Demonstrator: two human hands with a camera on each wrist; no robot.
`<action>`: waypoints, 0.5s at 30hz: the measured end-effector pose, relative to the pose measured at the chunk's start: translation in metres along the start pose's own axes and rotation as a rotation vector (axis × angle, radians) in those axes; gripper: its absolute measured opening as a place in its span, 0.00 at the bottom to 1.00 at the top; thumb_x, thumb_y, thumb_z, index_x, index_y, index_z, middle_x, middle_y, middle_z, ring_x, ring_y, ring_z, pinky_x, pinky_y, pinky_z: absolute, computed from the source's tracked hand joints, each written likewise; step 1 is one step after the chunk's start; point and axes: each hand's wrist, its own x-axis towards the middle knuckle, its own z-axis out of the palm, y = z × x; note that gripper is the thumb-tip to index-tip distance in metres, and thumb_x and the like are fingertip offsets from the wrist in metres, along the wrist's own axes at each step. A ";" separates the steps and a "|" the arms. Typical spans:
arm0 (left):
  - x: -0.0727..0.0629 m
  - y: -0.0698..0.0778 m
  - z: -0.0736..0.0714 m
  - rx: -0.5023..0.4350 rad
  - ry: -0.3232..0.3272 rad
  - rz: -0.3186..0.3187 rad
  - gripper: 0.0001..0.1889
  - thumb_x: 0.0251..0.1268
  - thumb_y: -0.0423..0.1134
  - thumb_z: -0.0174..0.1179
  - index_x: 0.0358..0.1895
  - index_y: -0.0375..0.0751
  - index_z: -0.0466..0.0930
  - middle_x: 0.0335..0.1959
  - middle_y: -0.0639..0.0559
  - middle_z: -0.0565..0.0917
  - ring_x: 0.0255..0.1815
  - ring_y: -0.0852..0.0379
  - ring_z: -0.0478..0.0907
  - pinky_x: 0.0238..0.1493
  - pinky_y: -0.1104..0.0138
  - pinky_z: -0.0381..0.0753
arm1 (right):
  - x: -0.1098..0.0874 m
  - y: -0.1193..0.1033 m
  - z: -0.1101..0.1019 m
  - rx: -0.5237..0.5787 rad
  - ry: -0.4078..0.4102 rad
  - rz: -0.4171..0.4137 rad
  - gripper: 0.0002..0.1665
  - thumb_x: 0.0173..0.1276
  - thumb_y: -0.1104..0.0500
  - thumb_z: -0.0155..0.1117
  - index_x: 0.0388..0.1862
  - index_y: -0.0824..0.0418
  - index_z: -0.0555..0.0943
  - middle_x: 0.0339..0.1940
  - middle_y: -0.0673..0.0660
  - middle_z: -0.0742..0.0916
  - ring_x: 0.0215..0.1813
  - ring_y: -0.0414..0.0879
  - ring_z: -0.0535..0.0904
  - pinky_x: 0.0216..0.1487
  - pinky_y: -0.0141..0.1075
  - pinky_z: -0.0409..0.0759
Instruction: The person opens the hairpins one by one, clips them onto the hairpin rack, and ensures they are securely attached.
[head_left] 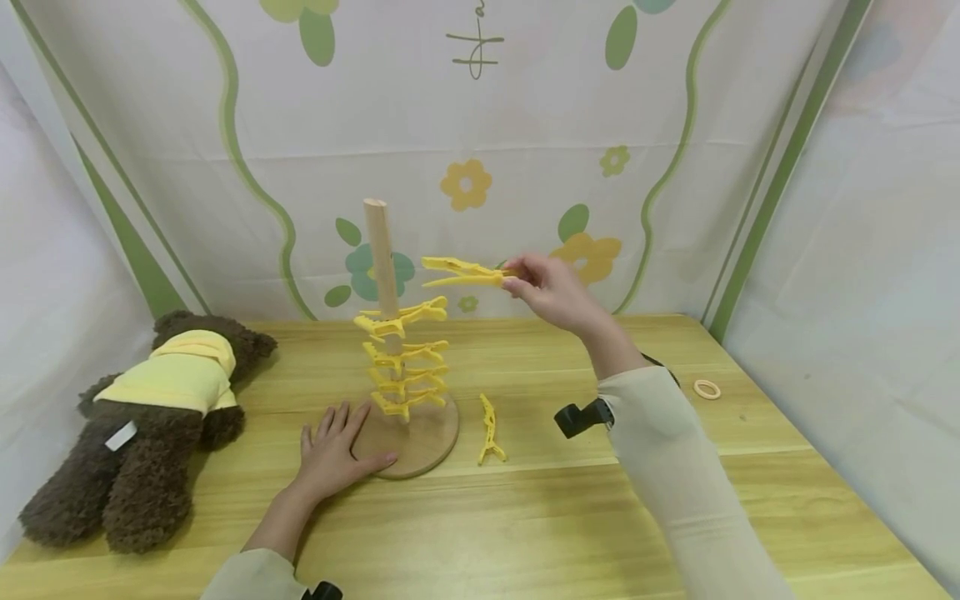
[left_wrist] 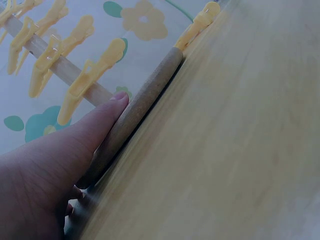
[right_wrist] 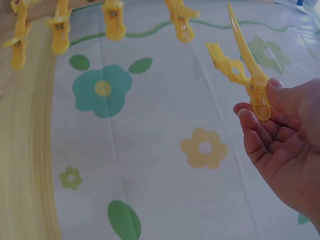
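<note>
My right hand point(head_left: 551, 292) pinches a yellow hair clip point(head_left: 468, 271) by its tail end, raised beside a wooden post point(head_left: 382, 254). In the right wrist view the clip's jaws spread wide apart, pointing away from the fingers. Several more yellow hair clips point(left_wrist: 90, 82) are clamped across the post, one above another. The post rises from a round wooden base point(head_left: 420, 454). My left hand point(head_left: 333, 450) rests at the base's left side with fingers spread, the thumb point(left_wrist: 107, 117) lying over its edge.
A loose yellow clip point(head_left: 490, 429) lies on the wooden table point(head_left: 525, 533) right of the base. To the left lies a brown teddy bear point(head_left: 150, 425) in a yellow top. A small ring point(head_left: 707, 389) is at the right. Patterned fabric point(head_left: 525, 100) closes off the back.
</note>
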 end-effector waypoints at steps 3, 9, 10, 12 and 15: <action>0.000 0.000 0.000 -0.005 0.001 0.000 0.49 0.41 0.69 0.53 0.65 0.42 0.53 0.63 0.32 0.50 0.62 0.34 0.40 0.51 0.38 0.31 | 0.007 -0.010 0.007 0.012 -0.025 -0.018 0.09 0.62 0.63 0.55 0.39 0.67 0.75 0.27 0.56 0.79 0.28 0.45 0.73 0.26 0.34 0.70; 0.000 -0.002 0.001 0.002 0.006 -0.001 0.49 0.41 0.69 0.53 0.66 0.42 0.53 0.63 0.32 0.50 0.63 0.35 0.40 0.51 0.38 0.31 | 0.019 -0.023 0.021 0.011 -0.068 -0.063 0.09 0.62 0.63 0.54 0.39 0.67 0.75 0.28 0.56 0.79 0.28 0.45 0.71 0.29 0.34 0.69; 0.000 -0.002 0.001 0.003 0.008 0.000 0.49 0.41 0.69 0.53 0.66 0.42 0.53 0.63 0.32 0.50 0.63 0.35 0.40 0.51 0.38 0.31 | 0.021 -0.024 0.023 0.007 -0.076 -0.065 0.09 0.63 0.62 0.54 0.39 0.66 0.75 0.29 0.55 0.79 0.29 0.45 0.71 0.30 0.34 0.69; 0.000 -0.002 0.001 0.003 0.010 0.002 0.49 0.41 0.69 0.53 0.65 0.42 0.53 0.63 0.32 0.50 0.63 0.35 0.40 0.51 0.38 0.31 | 0.023 -0.027 0.028 0.011 -0.091 -0.065 0.09 0.63 0.62 0.53 0.39 0.66 0.75 0.28 0.55 0.78 0.29 0.45 0.70 0.30 0.33 0.69; 0.000 -0.002 0.002 -0.001 0.007 0.005 0.49 0.41 0.69 0.53 0.66 0.42 0.53 0.63 0.32 0.49 0.62 0.34 0.40 0.50 0.38 0.30 | 0.026 -0.029 0.034 0.022 -0.099 -0.067 0.08 0.63 0.62 0.54 0.38 0.67 0.75 0.28 0.54 0.77 0.28 0.45 0.69 0.29 0.33 0.69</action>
